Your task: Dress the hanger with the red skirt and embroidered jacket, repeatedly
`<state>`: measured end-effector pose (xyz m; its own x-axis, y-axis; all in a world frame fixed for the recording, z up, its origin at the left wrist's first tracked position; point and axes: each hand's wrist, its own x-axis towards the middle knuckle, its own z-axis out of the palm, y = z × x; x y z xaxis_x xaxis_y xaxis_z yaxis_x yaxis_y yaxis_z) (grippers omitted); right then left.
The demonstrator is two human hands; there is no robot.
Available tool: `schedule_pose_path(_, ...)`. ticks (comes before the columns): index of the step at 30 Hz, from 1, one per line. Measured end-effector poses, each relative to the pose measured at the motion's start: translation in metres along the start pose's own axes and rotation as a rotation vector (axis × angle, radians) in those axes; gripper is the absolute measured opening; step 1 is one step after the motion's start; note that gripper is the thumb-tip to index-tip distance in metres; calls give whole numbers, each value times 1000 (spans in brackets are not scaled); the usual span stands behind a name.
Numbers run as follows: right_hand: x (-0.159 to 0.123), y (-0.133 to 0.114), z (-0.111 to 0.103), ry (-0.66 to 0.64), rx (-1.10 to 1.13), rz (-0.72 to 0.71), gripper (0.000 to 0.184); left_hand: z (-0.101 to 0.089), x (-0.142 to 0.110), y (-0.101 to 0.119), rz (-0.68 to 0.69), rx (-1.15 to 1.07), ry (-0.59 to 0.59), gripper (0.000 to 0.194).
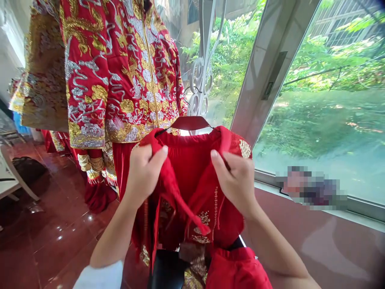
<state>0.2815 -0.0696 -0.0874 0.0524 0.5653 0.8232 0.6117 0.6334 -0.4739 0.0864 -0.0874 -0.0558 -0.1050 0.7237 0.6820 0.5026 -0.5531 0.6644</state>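
Observation:
A red jacket (230, 218) with gold embroidery hangs in front of me on a dark red hanger (192, 123). Its front falls open, showing the red lining, and a red fabric strip dangles diagonally across the opening. My left hand (141, 170) is closed around the jacket's edge near the left shoulder, thumb on top. On the opposite shoulder edge, my right hand (236, 178) grips the cloth the same way. Beneath the jacket lie a bundle of red fabric (237, 269) and a gold-patterned cloth (195, 277), beside a black surface (168, 267).
Red garments with heavy gold and silver embroidery (129, 80) hang at the left, close to my left hand. A large window (325, 116) with a sill stands at the right; a blurred-out patch covers part of it. A white chair (13, 172) stands on the glossy tiled floor (60, 241).

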Motion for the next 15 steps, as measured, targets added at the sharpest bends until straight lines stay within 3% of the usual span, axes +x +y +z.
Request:
schedule_pose_path(2, 31, -15, 14, -15, 47, -5, 50, 20, 32, 19, 55, 15, -64, 40)
schedule_pose_path(3, 44, -15, 27, -74, 66, 33, 49, 34, 48, 18, 39, 113, -107, 40)
schedule_pose_path(4, 53, -10, 41, -132, 64, 97, 49, 48, 61, 10, -18, 229, -107, 39)
schedule_pose_path(7, 53, 21, 82, -204, -29, 254, 47, 83, 77, -39, -98, 272, -167, 35)
schedule_pose_path(11, 17, 50, 101, -145, 0, 269, 42, 96, 55, -90, -132, 259, -164, 35)
schedule_pose_path(15, -20, 52, 94, -83, 261, 262, 29, 90, 17, -94, -101, 134, -136, 20)
